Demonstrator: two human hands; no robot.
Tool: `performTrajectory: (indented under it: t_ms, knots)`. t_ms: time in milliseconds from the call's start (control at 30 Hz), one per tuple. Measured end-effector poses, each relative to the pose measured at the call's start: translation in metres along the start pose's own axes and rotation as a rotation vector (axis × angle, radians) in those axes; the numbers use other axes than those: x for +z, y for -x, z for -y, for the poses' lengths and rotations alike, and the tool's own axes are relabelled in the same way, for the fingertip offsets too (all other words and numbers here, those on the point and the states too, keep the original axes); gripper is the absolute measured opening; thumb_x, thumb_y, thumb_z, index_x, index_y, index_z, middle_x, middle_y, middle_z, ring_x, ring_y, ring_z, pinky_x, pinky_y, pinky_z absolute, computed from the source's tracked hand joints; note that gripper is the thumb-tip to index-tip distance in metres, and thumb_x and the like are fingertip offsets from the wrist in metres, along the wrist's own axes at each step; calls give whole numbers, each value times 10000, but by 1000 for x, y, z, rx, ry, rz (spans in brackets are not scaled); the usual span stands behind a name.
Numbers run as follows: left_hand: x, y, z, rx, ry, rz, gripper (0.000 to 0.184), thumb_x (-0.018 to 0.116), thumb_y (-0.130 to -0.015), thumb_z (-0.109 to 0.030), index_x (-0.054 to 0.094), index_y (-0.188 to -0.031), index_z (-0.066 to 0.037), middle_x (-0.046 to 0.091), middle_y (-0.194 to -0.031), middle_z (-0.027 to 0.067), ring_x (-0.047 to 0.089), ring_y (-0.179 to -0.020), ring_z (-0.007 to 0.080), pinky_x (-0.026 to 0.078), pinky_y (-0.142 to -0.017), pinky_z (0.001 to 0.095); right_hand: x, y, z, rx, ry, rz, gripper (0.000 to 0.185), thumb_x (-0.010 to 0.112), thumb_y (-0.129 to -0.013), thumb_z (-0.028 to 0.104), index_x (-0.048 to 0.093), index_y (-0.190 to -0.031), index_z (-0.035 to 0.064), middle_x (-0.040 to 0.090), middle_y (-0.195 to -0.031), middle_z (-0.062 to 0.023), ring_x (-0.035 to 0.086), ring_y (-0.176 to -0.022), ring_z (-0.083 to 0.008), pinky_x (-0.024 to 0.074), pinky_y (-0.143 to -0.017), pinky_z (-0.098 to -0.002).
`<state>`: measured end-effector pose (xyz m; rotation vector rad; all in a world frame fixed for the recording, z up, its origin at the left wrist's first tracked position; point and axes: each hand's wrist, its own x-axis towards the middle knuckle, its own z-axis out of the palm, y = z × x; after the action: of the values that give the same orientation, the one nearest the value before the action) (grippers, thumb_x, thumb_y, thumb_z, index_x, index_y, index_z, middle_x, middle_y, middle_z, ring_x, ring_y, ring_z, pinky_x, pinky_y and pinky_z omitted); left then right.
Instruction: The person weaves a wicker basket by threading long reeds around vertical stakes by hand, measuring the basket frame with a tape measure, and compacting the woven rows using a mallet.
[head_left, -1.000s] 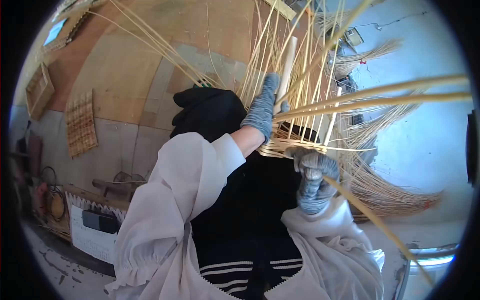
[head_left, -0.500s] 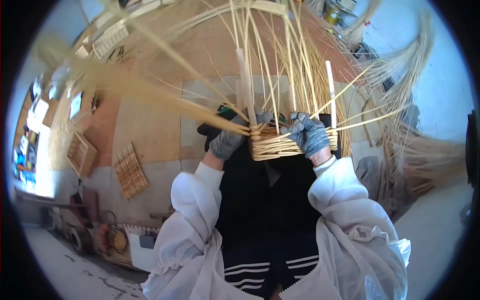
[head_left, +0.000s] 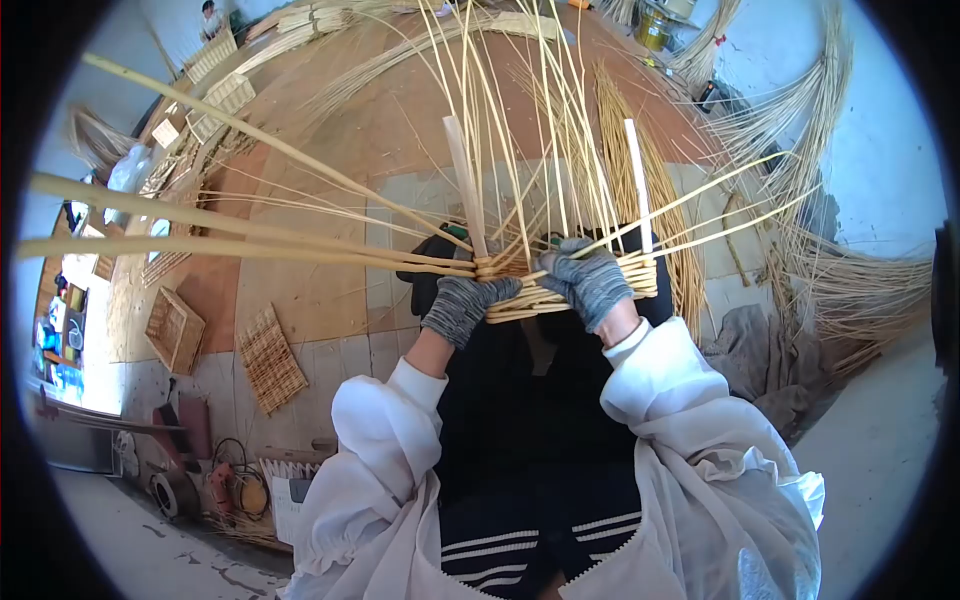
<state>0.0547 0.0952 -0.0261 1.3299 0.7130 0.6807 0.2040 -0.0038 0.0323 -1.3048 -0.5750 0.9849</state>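
Observation:
A partly woven wicker basket (head_left: pixel 507 315) in pale rods sits over my lap. Thin rods rise from it, with a flat wooden stake (head_left: pixel 466 185) on the left and a white stake (head_left: pixel 637 180) on the right. My left hand (head_left: pixel 465 304), in a grey glove, is closed on the near left corner of the weave. Gloved likewise, my right hand (head_left: pixel 588 284) is closed with its fingertips pinching a rod at the upper edge. Long loose rods (head_left: pixel 300 243) stick out left from the corner; others (head_left: pixel 715 183) reach right.
A bundle of rods (head_left: pixel 668 210) lies beyond the basket. More bundles (head_left: pixel 790 120) lean on the right wall. On the left floor are a small basket (head_left: pixel 174 330) and a woven panel (head_left: pixel 270 358). Tools (head_left: pixel 238 490) lie lower left. A person (head_left: pixel 210 20) is far off.
My left hand has come from behind the corner stake to the near side of the weave. My right hand has shifted left along the edge. The basket has moved slightly left.

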Motion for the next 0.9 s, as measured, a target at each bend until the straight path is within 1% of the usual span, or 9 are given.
performTrajectory:
  t_ms: [33,67,233,300,567,633,700,800,900]
  knots:
    - [0,0,-1,-3,-3,6,465,809,-610,-125,579,-993,6,627,-882,69,603,-772,151,520,-714,264,-11,-19,-27,-180,250,97,49,473,-819,122,439,-783,127,446,-645,-13,480,-625,-210,411,-591,-308]
    - [0,-1,-2,39,-96,-12,445,810,-608,-120,578,-969,0,628,-880,73,604,-775,152,521,-708,266,-25,-51,-68,-76,-306,118,72,462,-828,149,429,-765,145,409,-616,-8,413,-576,-200,391,-584,-302]
    - [-2,-9,7,107,-154,-29,426,819,-588,-104,564,-915,-4,629,-871,86,614,-769,164,529,-689,270,6,-15,-27,104,-748,-91,97,507,-806,105,414,-802,132,424,-608,-10,438,-574,-189,422,-573,-284]
    - [-2,-9,7,137,-130,-46,425,817,-589,-103,563,-914,-2,628,-869,88,616,-767,164,531,-685,269,12,0,-15,-192,20,-112,236,587,-725,-10,397,-816,95,474,-650,-20,491,-609,-162,465,-583,-261]
    - [5,-3,5,131,-48,-78,437,818,-604,-208,601,-909,17,645,-857,98,606,-784,176,507,-730,291,12,-28,-9,-360,850,-86,246,567,-748,-22,476,-966,46,565,-794,-49,572,-771,-153,477,-672,-266]
    - [3,-2,7,123,-101,-84,422,806,-611,-159,580,-922,14,638,-856,91,611,-765,176,521,-692,286,11,-54,71,-355,1754,644,369,549,-787,61,477,-1149,54,579,-945,-103,577,-869,-217,474,-749,-308]
    - [5,-9,6,127,-141,-112,414,795,-618,-110,558,-936,11,630,-854,83,617,-746,176,535,-654,280,31,-69,123,-439,1202,534,488,560,-802,130,419,-1266,79,557,-1074,-169,560,-972,-283,463,-815,-342]
    - [11,-2,1,142,-107,-127,308,727,-689,-151,577,-913,-1,639,-817,85,620,-729,184,520,-680,298,75,-139,71,-82,1710,357,478,553,-808,132,418,-1262,74,527,-1150,-195,548,-1014,-312,456,-850,-355]
    - [3,-14,11,182,-291,-136,274,709,-701,-172,593,-905,-32,641,-811,79,617,-734,195,517,-694,312,82,-179,15,24,1210,-52,491,548,-798,88,422,-1271,113,531,-1150,-196,551,-1032,-297,462,-844,-357]
